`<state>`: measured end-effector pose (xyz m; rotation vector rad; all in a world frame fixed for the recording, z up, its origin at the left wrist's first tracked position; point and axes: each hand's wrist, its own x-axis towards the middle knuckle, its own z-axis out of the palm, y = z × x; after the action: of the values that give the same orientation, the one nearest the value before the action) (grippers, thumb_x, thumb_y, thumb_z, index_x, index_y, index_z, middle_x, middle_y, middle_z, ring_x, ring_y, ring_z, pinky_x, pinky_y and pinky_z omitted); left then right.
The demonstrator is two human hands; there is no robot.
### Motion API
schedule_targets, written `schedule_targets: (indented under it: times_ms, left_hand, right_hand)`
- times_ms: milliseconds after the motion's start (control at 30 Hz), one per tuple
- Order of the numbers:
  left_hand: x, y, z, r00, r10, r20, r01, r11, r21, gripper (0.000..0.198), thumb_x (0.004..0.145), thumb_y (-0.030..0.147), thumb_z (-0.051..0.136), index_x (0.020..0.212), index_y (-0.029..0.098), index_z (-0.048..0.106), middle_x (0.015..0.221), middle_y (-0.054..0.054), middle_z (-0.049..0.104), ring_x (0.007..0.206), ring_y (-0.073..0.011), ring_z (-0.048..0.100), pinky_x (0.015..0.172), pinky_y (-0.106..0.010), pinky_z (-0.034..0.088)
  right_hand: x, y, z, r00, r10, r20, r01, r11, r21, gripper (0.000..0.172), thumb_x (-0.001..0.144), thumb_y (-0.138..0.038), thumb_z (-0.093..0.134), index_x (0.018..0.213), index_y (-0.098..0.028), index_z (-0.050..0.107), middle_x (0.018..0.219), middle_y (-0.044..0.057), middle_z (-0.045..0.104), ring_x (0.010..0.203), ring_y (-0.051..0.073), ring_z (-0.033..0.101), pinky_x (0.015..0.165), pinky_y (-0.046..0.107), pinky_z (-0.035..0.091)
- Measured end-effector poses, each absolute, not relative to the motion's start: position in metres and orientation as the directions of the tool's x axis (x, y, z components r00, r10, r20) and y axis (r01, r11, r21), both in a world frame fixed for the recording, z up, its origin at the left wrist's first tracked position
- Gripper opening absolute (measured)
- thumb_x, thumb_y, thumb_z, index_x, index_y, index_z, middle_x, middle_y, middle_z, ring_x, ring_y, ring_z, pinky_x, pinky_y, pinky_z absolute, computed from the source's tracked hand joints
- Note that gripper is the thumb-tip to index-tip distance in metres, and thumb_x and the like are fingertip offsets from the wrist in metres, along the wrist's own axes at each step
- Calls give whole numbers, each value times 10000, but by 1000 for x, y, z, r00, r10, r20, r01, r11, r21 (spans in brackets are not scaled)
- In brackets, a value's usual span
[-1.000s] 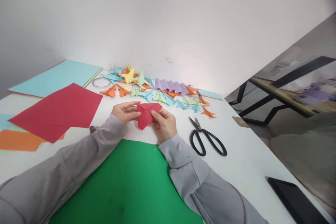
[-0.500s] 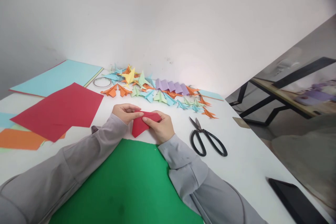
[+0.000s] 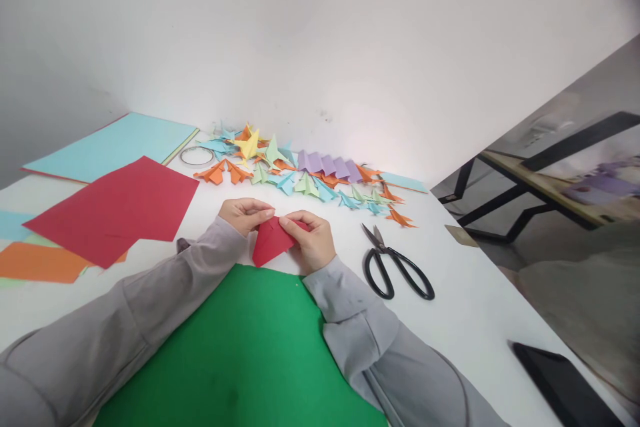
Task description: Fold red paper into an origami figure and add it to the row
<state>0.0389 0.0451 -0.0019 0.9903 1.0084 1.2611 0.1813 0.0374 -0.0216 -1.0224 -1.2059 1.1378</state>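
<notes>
A folded piece of red paper point(image 3: 273, 241) is held up between both hands, just beyond the green sheet point(image 3: 240, 347). My left hand point(image 3: 246, 215) pinches its upper left corner between thumb and fingers. On the other side, my right hand point(image 3: 314, 239) grips the paper with the thumb on top near the upper edge and the fingers behind. Part of the paper's right side is hidden by that hand. A crease shows on the red surface facing me.
Left lie a large red sheet point(image 3: 120, 210), orange paper point(image 3: 45, 263) and a light blue stack point(image 3: 110, 150). A tape roll point(image 3: 197, 156) and several folded paper shapes point(image 3: 306, 184) sit along the wall. Black-handled scissors point(image 3: 383, 251) and a black phone-like device point(image 3: 560, 373) are on the right.
My right thumb has moved up to the paper's upper edge, close to my left fingertips. The paper has tilted a little, its lower corner now nearer me.
</notes>
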Motion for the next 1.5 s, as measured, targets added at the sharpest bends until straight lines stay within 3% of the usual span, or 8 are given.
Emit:
schedule_targets:
  times_ms: [333,500,800,967,1200,1367,1500]
  left_hand:
    - [35,48,-7,17,996,92,-52,-91,995,205,574,275,703,735,148,701,558,-11,661,481,-99,556,451,-195,440]
    - [35,50,-6,-43,995,93,-98,-97,990,282,476,215,762,730,122,683,543,-3,640,497,-99,559,484,-204,456]
    - [38,47,-8,7,992,128,-125,-127,984,268,492,194,738,737,107,673,545,4,633,504,-79,554,524,-195,454]
    - [38,48,-11,95,992,80,-105,-70,992,292,513,223,730,769,99,669,478,27,578,422,-54,477,430,-176,381]
    - [37,51,-14,136,989,64,-206,-35,978,295,486,236,748,736,110,652,411,74,467,368,-17,366,389,-156,271]
    - [38,50,-9,102,995,-18,-170,35,985,306,478,279,768,707,111,651,410,59,503,361,-29,383,382,-170,283]
    - [39,50,-5,38,996,-85,-264,92,960,354,477,303,776,751,123,641,465,41,575,401,-54,468,417,-186,365]
  right_hand:
    - [177,34,-17,-91,992,90,-97,81,-992,214,627,-366,687,604,-166,614,515,-22,604,464,91,496,482,223,370]
    - [176,33,-17,-94,993,66,-135,53,-989,197,621,-352,692,648,-172,618,558,-22,627,496,97,525,513,227,392]
    - [176,35,-18,-193,980,54,-55,45,-997,235,615,-374,661,660,-168,556,526,-40,552,480,90,465,497,232,340]
    - [177,35,-15,-195,974,113,44,123,-991,224,630,-370,623,631,-175,514,496,-54,486,471,86,412,488,235,305]
    - [176,33,-13,-221,970,98,18,105,-994,249,621,-384,618,595,-181,475,459,-66,448,425,73,364,446,222,256]
    - [176,33,-13,-174,979,101,-23,99,-995,260,609,-373,638,561,-180,471,436,-72,443,406,63,346,432,212,234]
    - [176,34,-15,-111,990,83,-73,75,-994,253,605,-369,656,566,-172,501,455,-61,493,418,67,384,446,212,271]
